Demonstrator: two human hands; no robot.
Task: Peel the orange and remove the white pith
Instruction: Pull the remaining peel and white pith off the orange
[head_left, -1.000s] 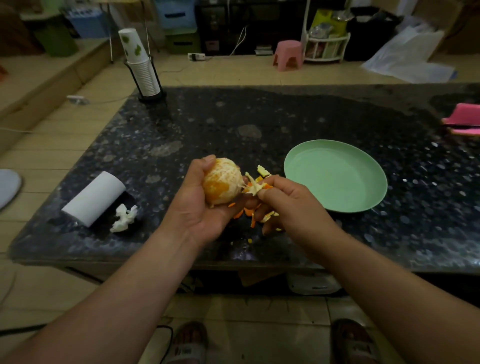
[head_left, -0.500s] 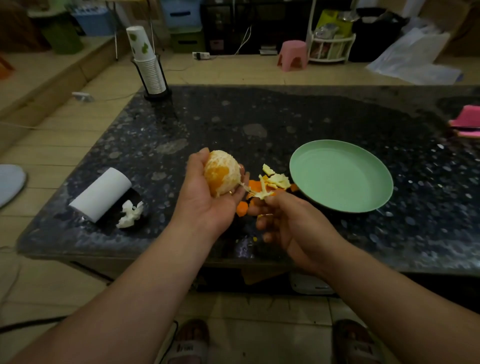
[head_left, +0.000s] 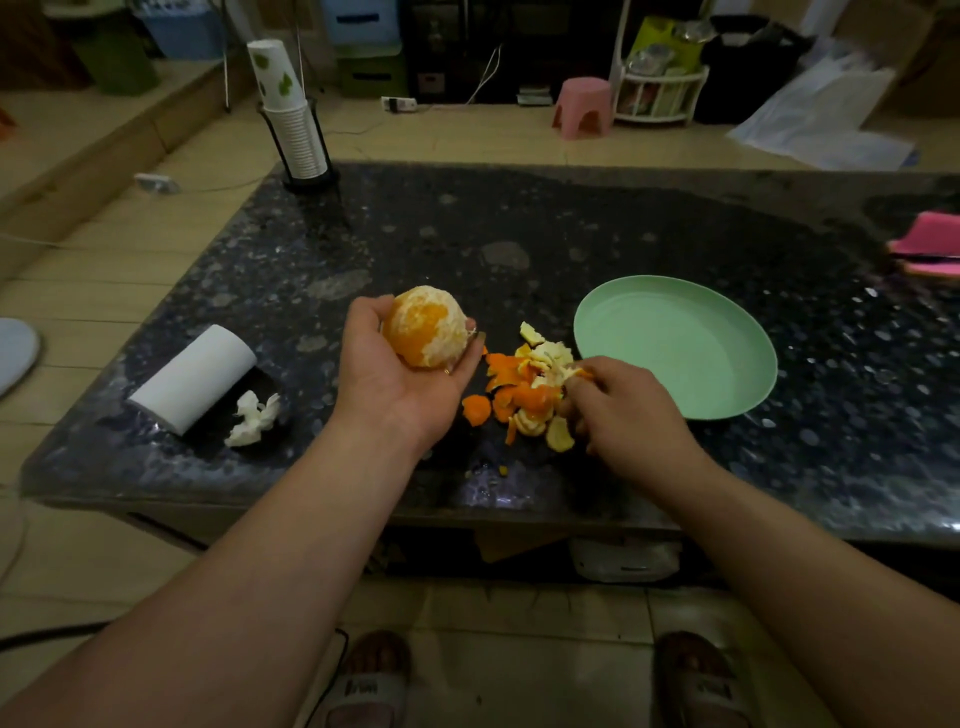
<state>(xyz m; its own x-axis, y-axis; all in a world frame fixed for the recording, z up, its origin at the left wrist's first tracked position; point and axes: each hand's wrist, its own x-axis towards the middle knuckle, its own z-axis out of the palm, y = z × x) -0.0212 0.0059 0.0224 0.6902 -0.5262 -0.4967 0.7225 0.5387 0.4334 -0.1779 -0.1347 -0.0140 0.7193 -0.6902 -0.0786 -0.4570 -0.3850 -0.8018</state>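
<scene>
1. One round, mostly peeled orange (head_left: 426, 325), white pith patched over bare flesh, sits cupped in my left hand (head_left: 400, 379), fingers curled round it, above the dark speckled stone table (head_left: 571, 234).
2. Just right of it lies a heap of orange-and-white peel scraps (head_left: 524, 389). My right hand (head_left: 623, 410) curls at the heap; I cannot tell whether it pinches a scrap.
3. A pale green round plate (head_left: 675, 348) sits just right of the heap.
4. A white paper roll (head_left: 195, 376) and a crumpled tissue (head_left: 254, 418) lie near the left edge.
5. The widest stretch of tabletop lies behind the orange.
</scene>
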